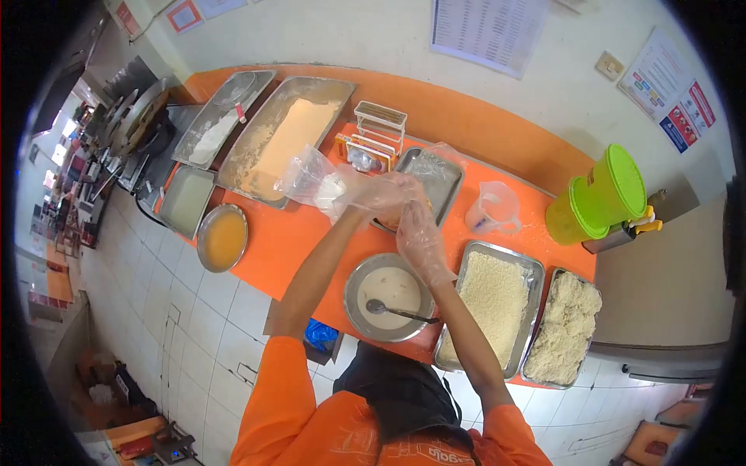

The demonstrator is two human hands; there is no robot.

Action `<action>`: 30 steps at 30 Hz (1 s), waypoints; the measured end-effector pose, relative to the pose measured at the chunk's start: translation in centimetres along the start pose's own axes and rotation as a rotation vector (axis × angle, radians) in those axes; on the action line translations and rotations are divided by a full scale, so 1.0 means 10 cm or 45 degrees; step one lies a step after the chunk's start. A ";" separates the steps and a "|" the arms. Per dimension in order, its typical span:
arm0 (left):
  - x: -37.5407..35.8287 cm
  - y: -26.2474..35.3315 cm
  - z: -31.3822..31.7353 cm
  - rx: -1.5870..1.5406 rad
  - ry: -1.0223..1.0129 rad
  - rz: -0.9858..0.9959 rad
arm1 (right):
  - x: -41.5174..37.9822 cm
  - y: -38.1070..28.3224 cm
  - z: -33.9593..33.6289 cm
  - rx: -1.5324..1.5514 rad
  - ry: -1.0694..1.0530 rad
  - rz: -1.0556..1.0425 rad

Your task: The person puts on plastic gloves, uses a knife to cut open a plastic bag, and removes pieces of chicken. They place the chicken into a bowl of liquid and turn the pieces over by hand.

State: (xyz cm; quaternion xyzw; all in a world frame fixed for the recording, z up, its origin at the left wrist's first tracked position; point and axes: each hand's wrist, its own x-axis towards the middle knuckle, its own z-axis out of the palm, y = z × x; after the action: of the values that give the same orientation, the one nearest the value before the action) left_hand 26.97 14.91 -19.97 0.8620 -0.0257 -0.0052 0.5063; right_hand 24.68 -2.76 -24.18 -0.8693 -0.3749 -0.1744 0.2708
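Note:
Both hands wear clear plastic gloves and meet above the near end of a metal tray [444, 196]. My left hand [386, 192] has its fingers bent together beside a clear plastic bag [307, 177] with something white in it. My right hand [420, 239] touches the left at the fingertips, its fingers closed. What the fingers hold is too small to make out. Part of a brownish item shows under the hands at the tray. Nearer to me stands a steel bowl [351, 304] of whitish liquid with a ladle [398, 313] resting in it.
Trays of crumbs [493, 307] [563, 326] lie at right, behind them a measuring jug [493, 208] and green tubs [594, 198]. At left are an orange-liquid bowl [223, 238], a tray of pale liquid [187, 202] and powder trays [291, 140] [216, 133]. A wire rack [380, 118] stands by the wall.

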 end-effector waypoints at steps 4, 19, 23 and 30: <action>0.10 0.02 -0.09 0.038 -0.109 0.069 | 0.21 -0.08 -0.15 -0.232 -0.105 -0.064; 0.50 -0.63 0.30 0.282 0.171 0.102 | 0.29 0.21 0.36 -0.225 -0.428 0.099; 0.81 -0.72 0.17 0.524 0.228 -0.055 | 0.27 0.09 0.26 -0.323 -0.513 -0.029; 0.92 -0.71 0.19 0.349 0.454 -0.367 | 0.15 -0.14 0.08 -0.146 -0.453 0.001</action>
State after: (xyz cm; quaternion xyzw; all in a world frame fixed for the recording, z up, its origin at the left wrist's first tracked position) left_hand 36.38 16.23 -26.99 0.9045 0.1865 0.0782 0.3754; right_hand 24.72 -0.65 -23.65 -0.9006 -0.4060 -0.0391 0.1502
